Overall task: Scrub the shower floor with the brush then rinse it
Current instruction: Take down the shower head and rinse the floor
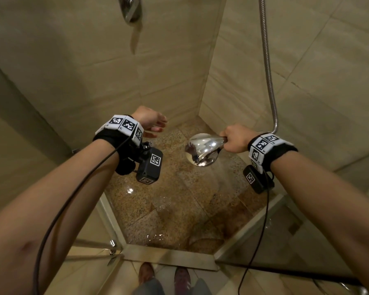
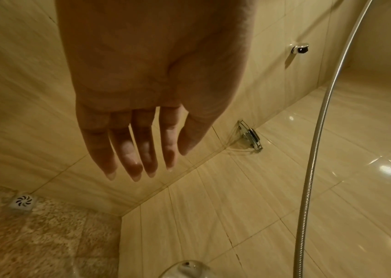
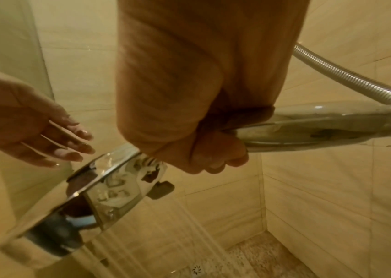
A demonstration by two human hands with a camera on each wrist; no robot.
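Observation:
My right hand [image 1: 234, 139] grips the handle of a chrome shower head [image 1: 202, 149], fingers curled round it [image 3: 213, 158]. The shower head [image 3: 109, 188] faces down and sprays water onto the speckled brown shower floor [image 1: 179, 205], which is wet. My left hand [image 1: 151, 122] hangs empty to the left of the shower head, fingers straight and relaxed [image 2: 130, 150]. No brush is in view.
A metal hose [image 1: 266, 67] runs up from the handle along the right wall. A square floor drain [image 2: 23, 203] sits in the corner. A chrome tap [image 1: 130, 8] juts from the back wall. Glass panels and a threshold [image 1: 168, 255] edge the floor; my feet stand outside.

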